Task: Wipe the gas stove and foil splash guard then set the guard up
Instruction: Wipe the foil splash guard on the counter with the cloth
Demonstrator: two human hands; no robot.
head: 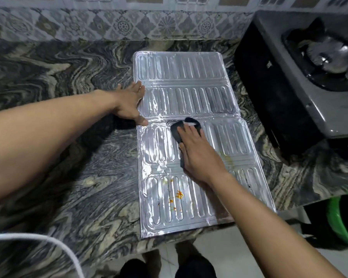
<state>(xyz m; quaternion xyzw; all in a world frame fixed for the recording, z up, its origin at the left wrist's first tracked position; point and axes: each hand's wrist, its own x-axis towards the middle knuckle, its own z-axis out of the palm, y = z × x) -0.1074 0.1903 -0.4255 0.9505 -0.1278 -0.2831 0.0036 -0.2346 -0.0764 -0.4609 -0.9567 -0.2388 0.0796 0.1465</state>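
The foil guard (189, 125) lies flat on the desk (68, 157), just left of the gas stove (301, 77). The right hand (199, 155) presses a dark cloth (176, 131) down on the middle of the guard, fingers laid flat over it. The left hand (130, 103) is open and holds the guard's left edge still. This looks like the wiping step. Orange food spots (178, 195) sit on the near part, so the cloth likely needs to rub there next.
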